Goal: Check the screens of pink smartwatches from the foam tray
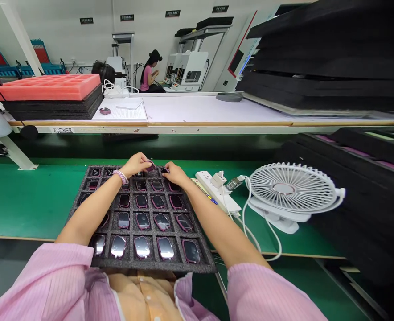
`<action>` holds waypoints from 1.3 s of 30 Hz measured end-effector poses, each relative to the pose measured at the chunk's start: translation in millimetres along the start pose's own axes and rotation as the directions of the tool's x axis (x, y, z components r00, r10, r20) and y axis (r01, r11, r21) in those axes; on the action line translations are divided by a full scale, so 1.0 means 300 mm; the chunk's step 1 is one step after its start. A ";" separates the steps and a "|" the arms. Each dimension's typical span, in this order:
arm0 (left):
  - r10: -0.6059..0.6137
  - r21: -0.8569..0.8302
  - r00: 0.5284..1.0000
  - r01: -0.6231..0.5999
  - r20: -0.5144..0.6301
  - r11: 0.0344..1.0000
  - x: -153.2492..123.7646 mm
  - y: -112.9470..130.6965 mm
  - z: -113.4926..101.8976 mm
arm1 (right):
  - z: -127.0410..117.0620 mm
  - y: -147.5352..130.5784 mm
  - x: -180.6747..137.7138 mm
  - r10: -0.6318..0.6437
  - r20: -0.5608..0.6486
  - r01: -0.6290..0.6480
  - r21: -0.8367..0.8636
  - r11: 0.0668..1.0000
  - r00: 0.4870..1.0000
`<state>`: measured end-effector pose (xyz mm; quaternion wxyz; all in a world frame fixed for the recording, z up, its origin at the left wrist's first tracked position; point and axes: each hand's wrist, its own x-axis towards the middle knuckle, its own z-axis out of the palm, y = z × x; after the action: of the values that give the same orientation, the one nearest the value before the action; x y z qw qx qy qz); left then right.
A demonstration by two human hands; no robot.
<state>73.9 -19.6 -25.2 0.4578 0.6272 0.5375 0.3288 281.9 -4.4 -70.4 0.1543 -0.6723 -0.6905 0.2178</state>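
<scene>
A black foam tray (202, 263) lies on the green mat in front of me, its pockets filled with several small glossy parts with pink rims (142, 246). My left hand (135, 165) reaches to the tray's far row and pinches one such part (150, 166) between its fingers. My right hand (174, 173) rests on the far row beside it, fingertips touching a part there; whether it grips it I cannot tell.
A white power strip (213, 189) and a white desk fan (292, 189) with its cable sit right of the tray. Black foam stacks (357, 196) rise at the right. Beyond, a white bench carries a pink foam tray (48, 87); a person sits at the back.
</scene>
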 end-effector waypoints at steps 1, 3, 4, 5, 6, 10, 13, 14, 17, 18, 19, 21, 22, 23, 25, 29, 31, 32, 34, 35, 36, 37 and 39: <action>-0.004 -0.096 1.000 0.004 0.003 0.995 -0.022 0.003 -0.034 | 0.000 -0.002 0.002 -0.003 -0.007 0.004 0.061 0.998 1.000; -0.006 -0.270 1.000 0.003 -0.013 0.963 -0.062 0.003 -0.102 | 0.000 -0.019 0.004 -0.017 -0.030 0.022 0.205 0.978 0.999; -0.014 -0.339 0.999 0.001 -0.035 0.941 -0.080 0.000 -0.134 | 0.003 -0.036 0.003 -0.030 -0.036 0.039 0.291 0.956 0.999; -0.028 -0.395 0.998 0.001 -0.063 0.919 -0.096 -0.007 -0.163 | 0.009 -0.059 0.001 -0.049 -0.030 0.057 0.382 0.922 0.998; -0.048 -0.437 0.995 0.003 -0.092 0.899 -0.109 -0.016 -0.188 | 0.020 -0.087 -0.003 -0.074 -0.008 0.069 0.476 0.877 0.997; -0.122 -0.498 0.984 0.042 -0.130 0.866 -0.159 -0.063 -0.235 | 0.101 -0.223 -0.039 -0.243 0.169 0.018 0.786 0.618 0.955; -0.136 -0.462 0.984 0.068 -0.115 0.884 -0.200 -0.094 -0.235 | 0.163 -0.298 -0.074 -0.355 0.270 -0.094 0.892 0.442 0.895; -0.132 -0.437 0.984 0.067 -0.120 0.897 -0.214 -0.101 -0.232 | 0.176 -0.311 -0.085 -0.380 0.295 -0.133 0.908 0.397 0.877; -0.103 -0.338 0.980 0.040 -0.170 0.940 -0.253 -0.116 -0.226 | 0.188 -0.315 -0.114 -0.423 0.341 -0.225 0.927 0.301 0.839; -0.087 -0.303 0.977 0.025 -0.193 0.953 -0.264 -0.119 -0.223 | 0.186 -0.307 -0.123 -0.428 0.350 -0.245 0.928 0.282 0.833; -0.069 -0.268 0.974 0.010 -0.214 0.963 -0.274 -0.120 -0.220 | 0.182 -0.296 -0.131 -0.432 0.357 -0.262 0.928 0.265 0.828; -0.025 -0.197 0.969 -0.025 -0.247 0.980 -0.287 -0.120 -0.212 | 0.175 -0.270 -0.147 -0.445 0.364 -0.287 0.930 0.232 0.818; -0.001 -0.158 0.966 -0.041 -0.258 0.987 -0.291 -0.119 -0.208 | 0.174 -0.258 -0.153 -0.456 0.360 -0.293 0.932 0.213 0.814; 0.022 -0.117 0.964 -0.055 -0.267 0.992 -0.293 -0.117 -0.204 | 0.174 -0.247 -0.158 -0.472 0.352 -0.294 0.936 0.194 0.809; 0.062 -0.035 0.958 -0.074 -0.281 0.997 -0.292 -0.116 -0.195 | 0.178 -0.234 -0.165 -0.509 0.318 -0.278 0.948 0.155 0.800; 0.108 0.104 0.957 -0.083 -0.268 0.991 -0.286 -0.129 -0.177 | 0.187 -0.229 -0.171 -0.572 0.245 -0.228 0.968 0.102 0.783; 0.137 0.186 0.957 -0.091 -0.255 0.978 -0.286 -0.145 -0.168 | 0.187 -0.225 -0.173 -0.579 0.237 -0.221 0.970 0.098 0.780; 0.151 0.223 0.955 -0.094 -0.254 0.970 -0.287 -0.153 -0.163 | 0.186 -0.221 -0.174 -0.577 0.237 -0.223 0.970 0.096 0.782; 0.167 0.273 0.951 -0.094 -0.260 0.957 -0.289 -0.169 -0.155 | 0.184 -0.210 -0.174 -0.572 0.238 -0.233 0.969 0.085 0.785; 0.163 0.280 0.951 -0.086 -0.264 0.956 -0.291 -0.175 -0.151 | 0.184 -0.204 -0.174 -0.571 0.240 -0.241 0.968 0.075 0.785; 0.156 0.282 0.951 -0.078 -0.266 0.956 -0.293 -0.180 -0.149 | 0.184 -0.199 -0.173 -0.572 0.242 -0.252 0.966 0.063 0.783; 0.150 0.283 0.952 -0.071 -0.268 0.956 -0.295 -0.184 -0.146 | 0.185 -0.195 -0.173 -0.577 0.245 -0.265 0.963 0.051 0.779; 0.148 0.282 0.951 -0.068 -0.272 0.957 -0.299 -0.188 -0.142 | 0.188 -0.191 -0.172 -0.597 0.251 -0.292 0.956 0.028 0.762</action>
<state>-4.3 -97.4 -54.8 0.2655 0.6574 0.6029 0.3659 206.6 -61.2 -85.5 0.3629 -0.1713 -0.4222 0.8129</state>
